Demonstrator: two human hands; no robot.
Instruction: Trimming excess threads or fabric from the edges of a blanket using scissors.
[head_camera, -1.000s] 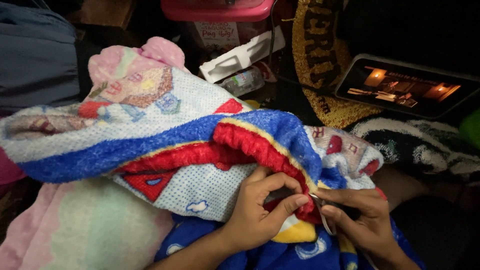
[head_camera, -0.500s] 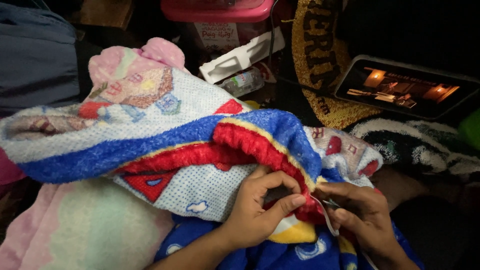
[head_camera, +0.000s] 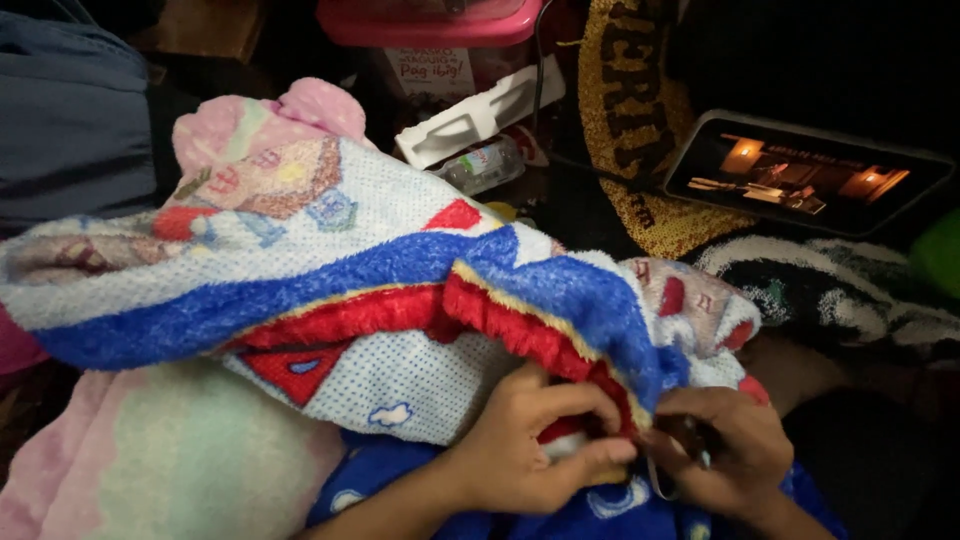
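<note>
Blanket (head_camera: 330, 290) runs left to right — left hand (head_camera: 530, 440) and right hand (head_camera: 725, 450) both pinch its red-blue edge.

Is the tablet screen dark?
No: the tablet behind the blanket shows a lit picture with warm orange lights.

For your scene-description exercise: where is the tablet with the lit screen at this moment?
In the head view, the tablet lies at the upper right, propped against a yellow-and-black mat, beyond the fleecy blanket and above the right hand.
</note>
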